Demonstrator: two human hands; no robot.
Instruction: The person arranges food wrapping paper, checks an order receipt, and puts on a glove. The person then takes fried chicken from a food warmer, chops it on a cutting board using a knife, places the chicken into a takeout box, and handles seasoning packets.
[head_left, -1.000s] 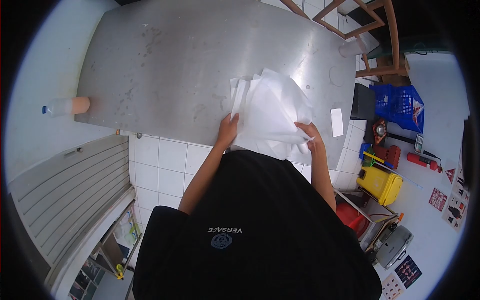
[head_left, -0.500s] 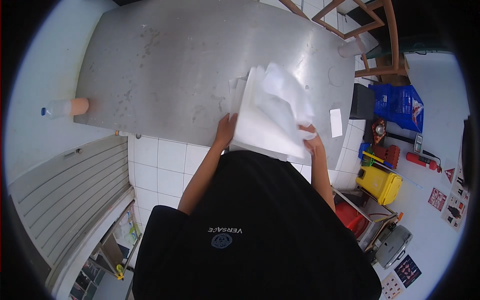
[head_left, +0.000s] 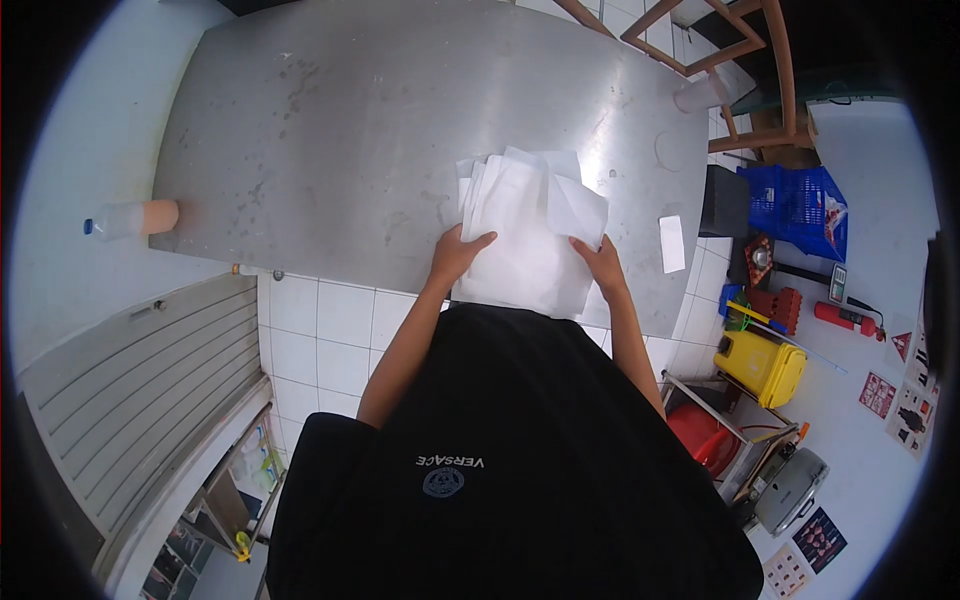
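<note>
A loose stack of white paper sheets [head_left: 525,235] lies at the near edge of the metal table [head_left: 330,150], close against my black shirt. The sheets are uneven, with corners fanning out at the far side and one folded over at the upper right. My left hand [head_left: 460,252] grips the stack's left edge, thumb on top and fingers hidden beneath or beside it. On the opposite edge, my right hand [head_left: 598,262] holds the stack in the same way, its thumb lying on the top sheet.
A white card-like rectangle [head_left: 672,244] lies right of the stack. A bottle of orange-tinted content [head_left: 155,215] is at the table's left edge, and a translucent container [head_left: 700,95] at the far right. Beyond the right edge are a wooden frame [head_left: 785,70], blue crates [head_left: 800,210] and a yellow bin [head_left: 762,368].
The raised, blurred upper sheets have come down onto the stack. My right hand has moved slightly left and away from me along its right edge; my left thumb now lies on top.
</note>
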